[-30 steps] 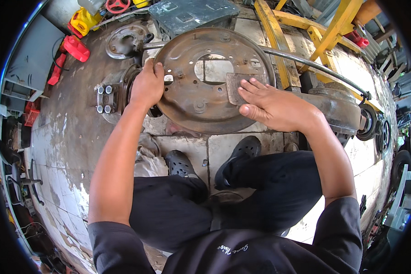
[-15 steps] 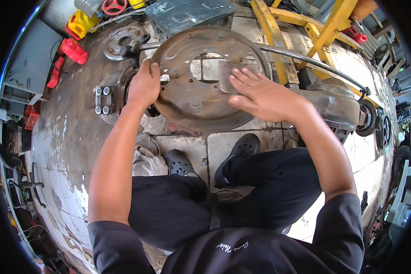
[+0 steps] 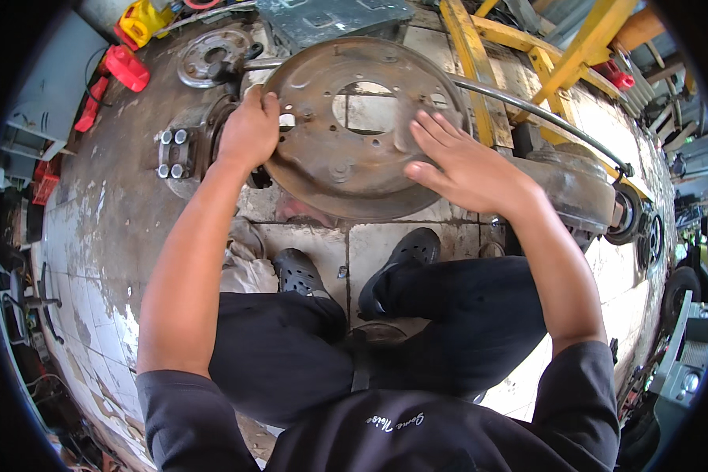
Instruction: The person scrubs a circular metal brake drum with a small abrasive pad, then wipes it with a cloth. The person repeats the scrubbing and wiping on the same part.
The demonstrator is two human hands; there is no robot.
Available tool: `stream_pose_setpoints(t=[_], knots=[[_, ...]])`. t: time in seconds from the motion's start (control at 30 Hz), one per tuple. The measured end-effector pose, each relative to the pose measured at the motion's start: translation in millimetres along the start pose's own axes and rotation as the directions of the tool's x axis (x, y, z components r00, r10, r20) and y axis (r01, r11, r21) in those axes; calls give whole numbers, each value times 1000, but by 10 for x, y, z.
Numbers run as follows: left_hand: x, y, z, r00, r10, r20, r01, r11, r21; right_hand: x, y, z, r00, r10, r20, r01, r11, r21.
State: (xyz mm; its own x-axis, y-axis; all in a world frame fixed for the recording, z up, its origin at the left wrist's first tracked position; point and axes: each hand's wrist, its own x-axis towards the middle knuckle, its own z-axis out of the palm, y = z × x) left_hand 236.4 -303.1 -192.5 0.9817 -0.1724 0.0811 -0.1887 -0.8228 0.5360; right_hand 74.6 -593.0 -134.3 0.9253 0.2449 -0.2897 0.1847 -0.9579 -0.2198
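A round, rusty brown brake backing plate (image 3: 315, 165) is held up in front of me, with a large hole in its middle and several small ones around it. My left hand (image 3: 248, 132) grips its left rim, fingers going behind the edge. On the plate's right side my right hand (image 3: 470, 175) lies flat with fingers stretched out and the thumb apart. Under its fingertips is a grey-brown sheet that looks like sandpaper (image 3: 403, 130), blurred and partly hidden by the hand.
A metal axle housing (image 3: 562, 185) lies at right, and a bolted hub part (image 3: 177, 153) at left. Behind the plate runs a long metal rod (image 3: 527, 102). Beyond are a yellow frame (image 3: 472, 67), a dark metal box (image 3: 330, 20) and a round metal disc (image 3: 204, 59).
My right hand and the sheet under it have shifted slightly to the right on the plate. My left hand keeps its grip on the rim. The whole view has shifted slightly.
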Motion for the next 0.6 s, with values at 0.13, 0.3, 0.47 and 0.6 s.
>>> stream_pose_setpoints(t=[0.13, 0.3, 0.47, 0.6], knots=[[-58, 29, -31, 1000, -12, 13, 12, 1000, -11, -2, -89, -112, 998, 19, 56, -21, 999, 33], [-29, 30, -20, 1000, -1, 26, 2, 1000, -25, 45, 32, 13, 999, -31, -11, 31, 999, 32], [-78, -13, 5, 1000, 17, -9, -17, 1000, -12, -80, -54, -183, 987, -29, 156, 11, 994, 113], [-37, 7, -5, 1000, 7, 8, -7, 1000, -21, 140, -35, -18, 993, -89, -82, 92, 995, 31]])
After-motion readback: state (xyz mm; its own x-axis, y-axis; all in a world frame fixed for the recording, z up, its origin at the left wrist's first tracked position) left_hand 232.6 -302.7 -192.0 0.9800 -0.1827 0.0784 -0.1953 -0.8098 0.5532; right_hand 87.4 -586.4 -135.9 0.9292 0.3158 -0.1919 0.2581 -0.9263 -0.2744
